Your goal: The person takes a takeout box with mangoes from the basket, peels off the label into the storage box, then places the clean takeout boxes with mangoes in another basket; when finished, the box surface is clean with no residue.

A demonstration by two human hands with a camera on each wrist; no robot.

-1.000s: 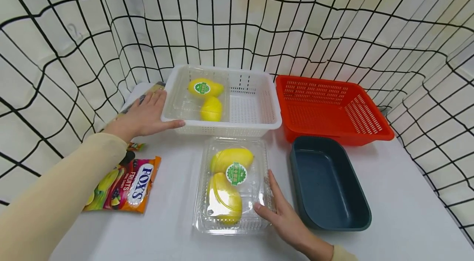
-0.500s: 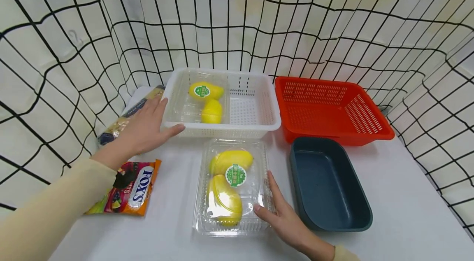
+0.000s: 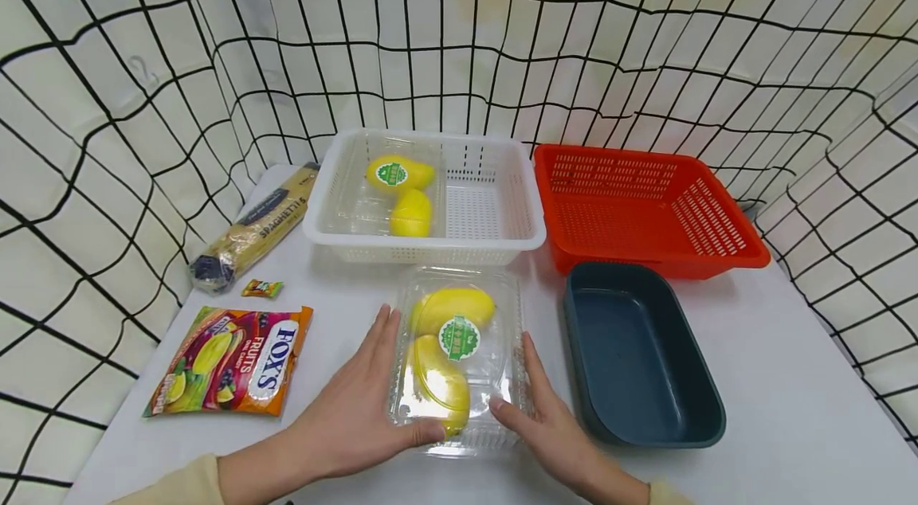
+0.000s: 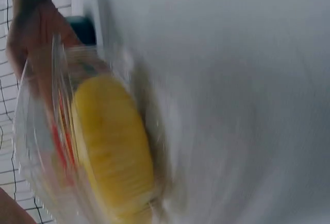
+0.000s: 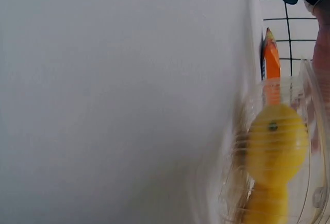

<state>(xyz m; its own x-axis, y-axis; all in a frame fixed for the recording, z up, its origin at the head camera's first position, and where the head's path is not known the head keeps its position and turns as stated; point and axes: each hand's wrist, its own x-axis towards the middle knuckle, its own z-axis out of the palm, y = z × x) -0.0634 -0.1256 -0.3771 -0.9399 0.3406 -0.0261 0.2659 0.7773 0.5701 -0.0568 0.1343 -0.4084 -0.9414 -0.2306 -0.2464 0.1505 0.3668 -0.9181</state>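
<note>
A clear plastic clamshell box point(image 3: 495, 377) of yellow mangoes, with a green label on its lid, lies in front of me. My left hand point(image 3: 351, 409) is at its left side, fingers extended along the wall and thumb over the front left corner. On the opposite side my right hand point(image 3: 555, 425) holds the right edge, its thumb on the lid and fingers along the wall. In the left wrist view a mango point(image 4: 113, 141) shows through the blurred wall; the right wrist view also shows a mango point(image 5: 276, 141).
Behind stands a white basket point(image 3: 430, 244) holding another box of mangoes, beside a red basket point(image 3: 653, 210). A dark blue bin point(image 3: 638, 354) is at right. Left lie a spaghetti pack point(image 3: 261, 226), a small candy point(image 3: 262, 288) and a Fox's candy bag point(image 3: 229, 362). Black wire mesh encloses the table.
My left hand has left the white basket's left rim and come down to the left side of the near box, uncovering the spaghetti pack and candy bag. My right hand stays on the box.
</note>
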